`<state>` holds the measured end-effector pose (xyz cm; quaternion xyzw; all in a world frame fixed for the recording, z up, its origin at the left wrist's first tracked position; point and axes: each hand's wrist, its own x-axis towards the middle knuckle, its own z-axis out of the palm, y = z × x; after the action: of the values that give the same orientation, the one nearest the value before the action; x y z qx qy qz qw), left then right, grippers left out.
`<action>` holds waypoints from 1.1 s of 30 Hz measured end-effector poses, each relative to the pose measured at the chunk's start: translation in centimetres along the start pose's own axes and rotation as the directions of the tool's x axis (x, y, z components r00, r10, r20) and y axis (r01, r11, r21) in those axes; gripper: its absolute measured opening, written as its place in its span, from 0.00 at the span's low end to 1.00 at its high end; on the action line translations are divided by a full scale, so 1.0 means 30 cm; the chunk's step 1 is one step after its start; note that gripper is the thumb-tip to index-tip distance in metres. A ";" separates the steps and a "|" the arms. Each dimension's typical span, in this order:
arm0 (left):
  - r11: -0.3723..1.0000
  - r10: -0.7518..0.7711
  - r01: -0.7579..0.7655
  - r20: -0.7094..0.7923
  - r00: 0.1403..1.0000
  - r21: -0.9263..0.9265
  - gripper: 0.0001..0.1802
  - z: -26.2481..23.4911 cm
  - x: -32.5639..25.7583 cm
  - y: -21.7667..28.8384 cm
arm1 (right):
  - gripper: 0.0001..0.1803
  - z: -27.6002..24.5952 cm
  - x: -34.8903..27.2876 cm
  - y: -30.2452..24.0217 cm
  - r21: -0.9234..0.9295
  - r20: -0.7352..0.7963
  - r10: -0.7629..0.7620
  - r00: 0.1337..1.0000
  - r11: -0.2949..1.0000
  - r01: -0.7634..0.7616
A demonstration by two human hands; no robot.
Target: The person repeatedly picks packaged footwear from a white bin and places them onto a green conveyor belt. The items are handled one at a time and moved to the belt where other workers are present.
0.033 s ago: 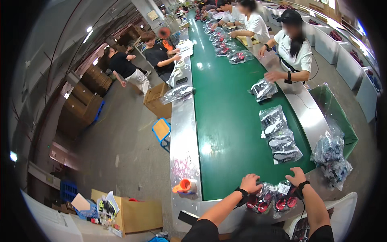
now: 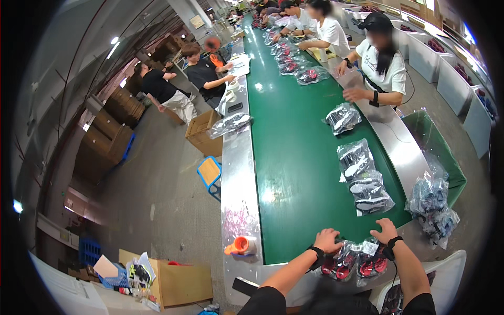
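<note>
Clear plastic bag of red-and-black shoes [image 2: 353, 261], crinkled and glossy, gripped by both hands.

Both forearms rise from the lower edge, bare below dark short sleeves, and angle slightly toward each other. Each wrist wears a dark band. The left hand [image 2: 327, 240] lies palm down with fingers curled forward. The right hand [image 2: 385, 230] sits just beside it, also palm down, fingers bent.

Both hands [image 2: 357, 239] on bagged shoes [image 2: 353, 262]
</note>
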<state>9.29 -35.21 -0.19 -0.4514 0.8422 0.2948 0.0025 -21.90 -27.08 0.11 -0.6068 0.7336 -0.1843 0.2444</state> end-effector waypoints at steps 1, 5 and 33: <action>1.000 -0.016 0.015 0.077 0.997 0.016 0.37 0.015 0.020 0.000 | 0.33 0.004 0.015 -0.022 -0.006 0.043 -0.008 0.999 1.000 0.009; 0.981 0.091 -0.018 0.375 0.923 -0.194 0.38 0.053 0.117 -0.011 | 0.39 0.008 0.058 -0.078 -0.063 0.365 0.098 0.926 0.995 -0.081; 0.953 0.273 -0.119 0.627 0.729 -0.278 0.40 0.136 -0.056 0.128 | 0.32 -0.076 -0.569 0.080 0.281 0.676 0.029 0.736 0.914 -0.294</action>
<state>6.27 -30.29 -1.21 -0.2238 0.7922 0.5241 0.2182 -22.69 -9.95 2.91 -0.5078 0.6024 -0.0710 0.6117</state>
